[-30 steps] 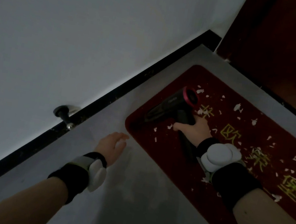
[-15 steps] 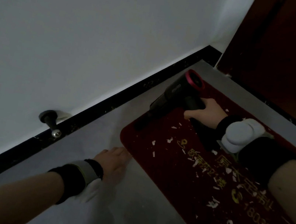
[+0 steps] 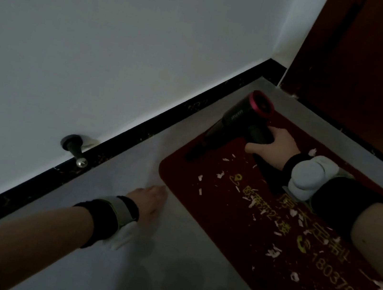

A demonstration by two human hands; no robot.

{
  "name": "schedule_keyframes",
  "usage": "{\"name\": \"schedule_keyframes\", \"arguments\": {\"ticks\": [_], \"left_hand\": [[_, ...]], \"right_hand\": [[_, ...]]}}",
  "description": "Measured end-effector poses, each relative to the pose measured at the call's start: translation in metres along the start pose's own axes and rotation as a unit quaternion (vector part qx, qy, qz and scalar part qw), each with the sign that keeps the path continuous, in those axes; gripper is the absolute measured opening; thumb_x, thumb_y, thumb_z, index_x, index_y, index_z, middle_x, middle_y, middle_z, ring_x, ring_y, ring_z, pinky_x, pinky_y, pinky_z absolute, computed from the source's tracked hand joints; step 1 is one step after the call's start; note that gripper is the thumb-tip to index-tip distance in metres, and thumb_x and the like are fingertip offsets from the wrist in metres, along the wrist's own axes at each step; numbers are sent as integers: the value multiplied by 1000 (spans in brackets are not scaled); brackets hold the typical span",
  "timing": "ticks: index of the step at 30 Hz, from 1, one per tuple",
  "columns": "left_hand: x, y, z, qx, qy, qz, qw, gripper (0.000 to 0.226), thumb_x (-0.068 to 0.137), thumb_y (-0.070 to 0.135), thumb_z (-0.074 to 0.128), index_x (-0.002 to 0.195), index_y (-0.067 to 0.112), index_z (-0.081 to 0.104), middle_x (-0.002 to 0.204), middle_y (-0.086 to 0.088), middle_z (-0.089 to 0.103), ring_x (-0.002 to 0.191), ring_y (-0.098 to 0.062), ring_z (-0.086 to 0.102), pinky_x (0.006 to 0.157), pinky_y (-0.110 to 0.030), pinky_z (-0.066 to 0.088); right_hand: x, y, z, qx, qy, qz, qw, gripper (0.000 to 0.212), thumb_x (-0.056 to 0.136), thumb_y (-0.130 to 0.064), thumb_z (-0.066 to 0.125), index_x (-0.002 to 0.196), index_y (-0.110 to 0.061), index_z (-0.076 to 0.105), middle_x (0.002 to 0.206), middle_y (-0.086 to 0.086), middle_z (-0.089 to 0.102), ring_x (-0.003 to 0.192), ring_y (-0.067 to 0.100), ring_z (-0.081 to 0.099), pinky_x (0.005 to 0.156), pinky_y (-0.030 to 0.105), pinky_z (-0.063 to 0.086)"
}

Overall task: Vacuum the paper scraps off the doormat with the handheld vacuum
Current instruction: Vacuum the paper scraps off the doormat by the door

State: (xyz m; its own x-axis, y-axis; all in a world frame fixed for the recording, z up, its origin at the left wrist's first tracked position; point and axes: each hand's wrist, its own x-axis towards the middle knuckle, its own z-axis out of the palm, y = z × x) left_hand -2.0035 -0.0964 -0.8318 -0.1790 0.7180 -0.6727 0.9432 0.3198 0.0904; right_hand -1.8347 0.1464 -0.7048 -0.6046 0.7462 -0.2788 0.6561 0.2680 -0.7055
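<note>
Black plastic, rigid and likely light, the handheld vacuum [image 3: 236, 124] sits in the right hand [image 3: 276, 144], which grips its handle, nozzle on the doormat's [image 3: 229, 216] far-left corner; flimsy paper scraps [image 3: 221, 174] lie near. Left hand [image 3: 150, 201] rests flat on the floor.

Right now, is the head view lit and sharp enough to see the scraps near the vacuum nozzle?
Head view: dim and slightly soft, no glare; pale paper scraps still stand out on the red doormat; the black handheld vacuum nozzle blends into shadow.
</note>
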Motion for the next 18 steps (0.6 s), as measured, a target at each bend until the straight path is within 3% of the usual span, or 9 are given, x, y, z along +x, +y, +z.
{"name": "schedule_keyframes", "arguments": {"ticks": [6,9,14,18], "left_hand": [[-3,2,-7,23,-39,12,999,63,101,30,34,151,10,2,158,-8,-7,145,-24,10,117,-39,19],[-5,5,-10,20,-44,4,999,64,101,31,35,151,10,1,159,-7,-8,145,-24,10,116,-39,20],[-4,3,-10,27,-54,-3,998,64,101,31,34,151,10,1,159,-6,-7,145,-25,9,116,-38,22],[-3,7,-4,21,-52,-9,998,67,100,33,35,150,10,-3,158,-7,-9,146,-26,6,117,-39,19]], "right_hand": [[-6,-3,36,32,59,-21,998,29,75,-21,74,98,-13,57,89,5,59,82,24,58,68,28,43],[-8,-21,56,24,23,-41,999,31,75,-24,74,99,-11,60,84,3,59,76,19,57,63,26,44],[-18,-39,76,-13,-60,-84,995,32,74,-25,75,99,-7,64,86,3,61,79,20,60,66,27,47],[-12,-37,67,-27,4,-81,996,26,74,-26,74,89,-12,58,78,0,57,76,20,57,58,25,42]]}}
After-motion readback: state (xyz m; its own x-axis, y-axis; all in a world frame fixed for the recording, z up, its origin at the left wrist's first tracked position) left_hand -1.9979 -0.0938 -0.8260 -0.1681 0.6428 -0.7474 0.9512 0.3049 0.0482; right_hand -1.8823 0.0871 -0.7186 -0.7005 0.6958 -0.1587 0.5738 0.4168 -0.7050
